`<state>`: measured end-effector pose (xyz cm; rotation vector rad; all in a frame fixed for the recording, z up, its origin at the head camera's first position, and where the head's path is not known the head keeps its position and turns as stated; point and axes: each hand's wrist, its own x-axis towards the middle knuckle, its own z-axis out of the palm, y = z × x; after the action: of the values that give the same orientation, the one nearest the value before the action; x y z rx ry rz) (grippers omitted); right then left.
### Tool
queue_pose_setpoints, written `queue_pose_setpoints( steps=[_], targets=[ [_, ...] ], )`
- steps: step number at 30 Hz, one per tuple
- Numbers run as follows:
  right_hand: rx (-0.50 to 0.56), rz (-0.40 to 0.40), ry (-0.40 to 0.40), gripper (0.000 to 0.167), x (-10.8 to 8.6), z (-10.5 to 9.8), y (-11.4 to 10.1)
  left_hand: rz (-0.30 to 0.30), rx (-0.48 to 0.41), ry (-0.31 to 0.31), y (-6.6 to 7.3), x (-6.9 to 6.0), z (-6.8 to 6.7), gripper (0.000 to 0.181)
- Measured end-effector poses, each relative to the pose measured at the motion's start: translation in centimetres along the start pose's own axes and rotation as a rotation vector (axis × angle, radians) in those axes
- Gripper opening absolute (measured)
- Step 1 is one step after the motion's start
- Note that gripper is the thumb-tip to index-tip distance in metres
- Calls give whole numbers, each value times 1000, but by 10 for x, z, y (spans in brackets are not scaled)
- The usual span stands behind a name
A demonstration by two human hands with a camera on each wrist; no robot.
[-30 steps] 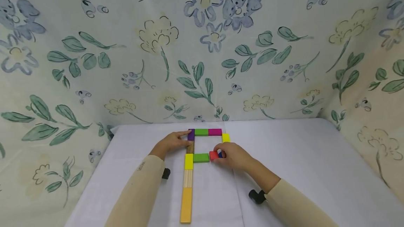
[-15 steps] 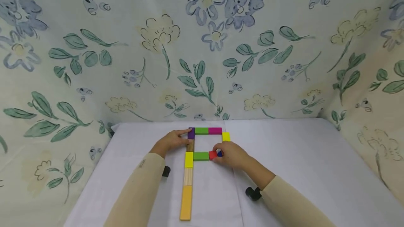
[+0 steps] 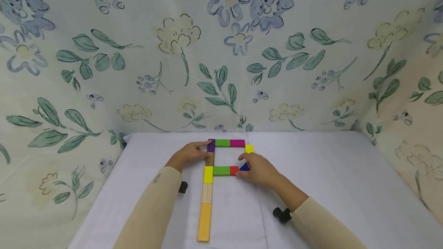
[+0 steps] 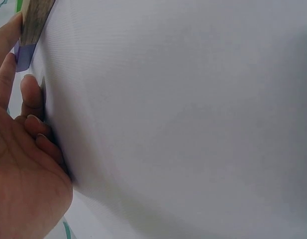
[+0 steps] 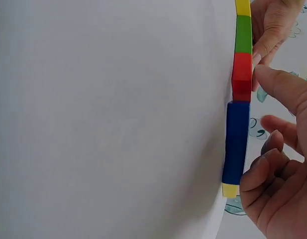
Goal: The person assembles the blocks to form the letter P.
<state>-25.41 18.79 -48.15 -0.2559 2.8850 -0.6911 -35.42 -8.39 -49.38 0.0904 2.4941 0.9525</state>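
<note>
My left hand [image 3: 188, 155] rests at the upper left of a flat outline of toy blocks. One fingertip touches the purple block [image 3: 211, 145] and another touches the brown wooden block [image 3: 209, 159]. In the left wrist view its other fingers are loosely bent. My right hand [image 3: 261, 170] hovers by the red block [image 3: 234, 171], thumb and forefinger spread apart and gripping nothing. That red block lies against the lower green block [image 3: 221, 171]. Right of it sits a blue block [image 3: 244, 167], partly hidden by the hand; its whole side shows in the right wrist view.
A green block [image 3: 222, 143] and a magenta block [image 3: 237, 143] form the top row. A yellow block [image 3: 249, 148] stands at right. Down the left run a yellow block [image 3: 208, 175], a ridged wooden block [image 3: 207, 193] and an orange block [image 3: 204, 222]. White cloth [image 3: 311, 172] covers the table.
The right hand slid the red block left, closing its gap to the green block, then let go and spread its fingers. The left hand stayed on the purple and brown blocks.
</note>
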Motion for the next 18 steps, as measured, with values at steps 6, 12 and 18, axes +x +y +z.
queue_pose_setpoints(
  steps=[6, 12, 18],
  targets=[
    [43, 188, 34, 79, -3, -8, 11, 7, 37, 12, 0, -1, -9, 67],
    [58, 253, 21, 85, -1, -8, 12, 27, 54, 32, 3, -4, -17, 69],
    [40, 274, 1, 81, -16, 5, 12, 28, 77, -17, 1, -6, -6, 69]
  ],
)
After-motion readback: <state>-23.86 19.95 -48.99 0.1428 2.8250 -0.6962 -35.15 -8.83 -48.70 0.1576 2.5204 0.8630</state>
